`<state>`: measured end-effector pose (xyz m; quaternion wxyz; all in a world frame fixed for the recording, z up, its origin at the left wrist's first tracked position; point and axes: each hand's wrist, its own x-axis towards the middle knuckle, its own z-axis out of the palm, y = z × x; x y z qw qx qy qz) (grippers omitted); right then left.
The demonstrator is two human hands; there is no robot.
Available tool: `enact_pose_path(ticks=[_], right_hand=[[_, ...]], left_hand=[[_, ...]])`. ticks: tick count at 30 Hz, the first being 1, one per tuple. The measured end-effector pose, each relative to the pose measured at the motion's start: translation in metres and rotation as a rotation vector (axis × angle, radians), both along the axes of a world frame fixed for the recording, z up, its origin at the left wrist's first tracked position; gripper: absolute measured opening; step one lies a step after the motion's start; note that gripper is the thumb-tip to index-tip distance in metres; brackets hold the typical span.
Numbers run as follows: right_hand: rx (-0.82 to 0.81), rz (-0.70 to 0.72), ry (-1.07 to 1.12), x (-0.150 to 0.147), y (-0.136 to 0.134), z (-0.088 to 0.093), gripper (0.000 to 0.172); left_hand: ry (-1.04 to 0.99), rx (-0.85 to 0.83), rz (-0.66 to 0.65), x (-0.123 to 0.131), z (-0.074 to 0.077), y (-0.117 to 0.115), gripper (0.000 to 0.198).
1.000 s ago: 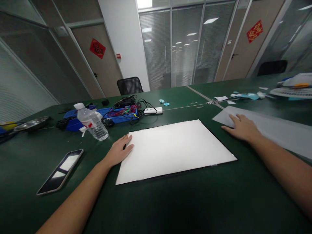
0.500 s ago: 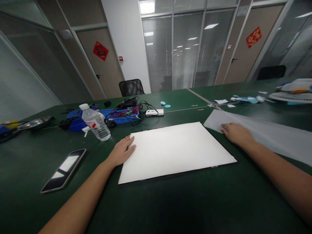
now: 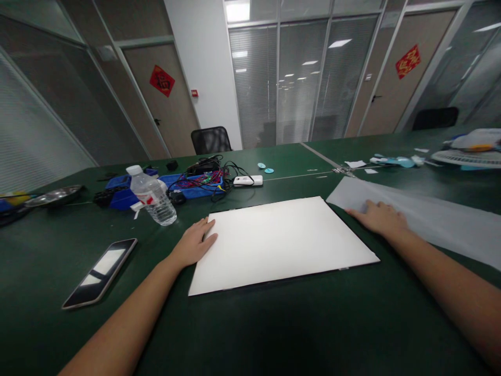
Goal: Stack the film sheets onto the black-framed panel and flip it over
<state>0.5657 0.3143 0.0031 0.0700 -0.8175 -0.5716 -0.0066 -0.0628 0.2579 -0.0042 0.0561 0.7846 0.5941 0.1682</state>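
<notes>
A flat white panel [image 3: 282, 243] with thin dark edges lies on the green table [image 3: 250, 334]. My left hand [image 3: 195, 242] rests on its left edge, thumb apart from the fingers, gripping nothing. On the right, my right hand [image 3: 379, 216] lies over the near left part of a translucent whitish sheet [image 3: 442, 214], its thumb stretched toward the panel and its fingers spread. Between the panel's right edge and the sheet's near edge a strip of green table shows.
Left of the panel are a phone [image 3: 100, 272] and a tilted water bottle [image 3: 152, 196]. Behind lie blue trays [image 3: 191, 189] with tangled cables and a white device [image 3: 248, 180]. Paper scraps [image 3: 355, 164] and a keyboard-like white object [image 3: 465, 155] are at the back right.
My right hand has shifted slightly to the right on the sheet, and its thumb now points out to the left. My left hand and the panel look almost unchanged.
</notes>
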Motion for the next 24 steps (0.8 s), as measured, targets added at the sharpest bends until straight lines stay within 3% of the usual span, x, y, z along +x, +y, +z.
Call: enact_pose_path(ticks=[6, 11, 16, 18, 20, 22, 24], right_hand=[[0.003, 0.054, -0.019, -0.016, -0.006, 0.011, 0.087], [0.062, 0.011, -0.039, -0.034, -0.021, 0.031, 0.065], [0.322, 0.061, -0.042, -0.042, -0.034, 0.046, 0.077], [0.358, 0.199, -0.064, -0.049, -0.039, 0.046, 0.076], [0.349, 0.425, -0.097, -0.061, -0.045, 0.045, 0.07], [0.334, 0.652, -0.134, -0.079, -0.054, 0.043, 0.063], [0.36, 0.787, -0.144, -0.1, -0.066, 0.041, 0.057]], left_hand=[[-0.013, -0.003, 0.006, 0.001, 0.002, -0.001, 0.091], [-0.01, 0.009, 0.005, 0.0, 0.0, 0.0, 0.091], [-0.031, 0.036, -0.001, -0.002, -0.002, 0.001, 0.084], [-0.038, 0.04, 0.0, -0.002, -0.002, 0.001, 0.082], [-0.04, 0.036, 0.0, -0.002, -0.001, 0.001, 0.083], [-0.034, 0.03, 0.003, -0.002, 0.0, 0.0, 0.084], [-0.023, 0.026, 0.008, -0.001, 0.001, 0.0, 0.084]])
